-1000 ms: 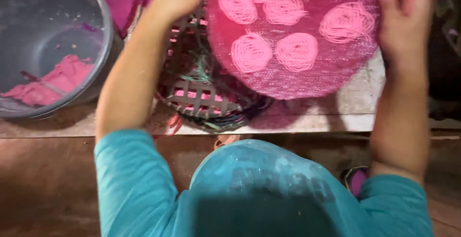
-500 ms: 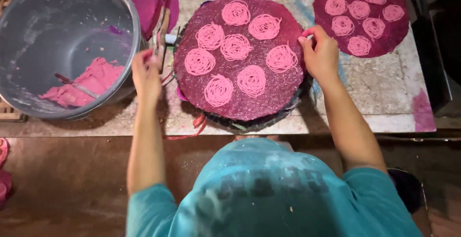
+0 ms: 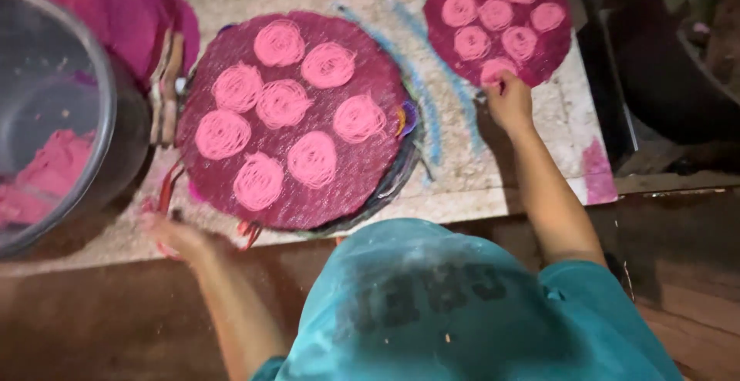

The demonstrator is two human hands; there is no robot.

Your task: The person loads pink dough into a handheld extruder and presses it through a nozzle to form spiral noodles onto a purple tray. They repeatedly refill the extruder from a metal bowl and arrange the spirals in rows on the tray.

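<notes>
A grey metal basin (image 3: pixel 54 111) holds pink dough at far left; the left hand (image 3: pixel 173 234), blurred, grip unreadable, sits at the counter edge below the near round mat (image 3: pixel 297 119) of pink noodle coils, while the right hand (image 3: pixel 507 102) pinches the far mat (image 3: pixel 497 22) by its near rim.

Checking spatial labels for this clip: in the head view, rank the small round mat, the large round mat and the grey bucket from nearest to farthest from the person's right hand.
From the right hand:
1. Small round mat, touching the fingers, upper right.
2. Large round mat, centre.
3. Grey bucket, far left.
</notes>
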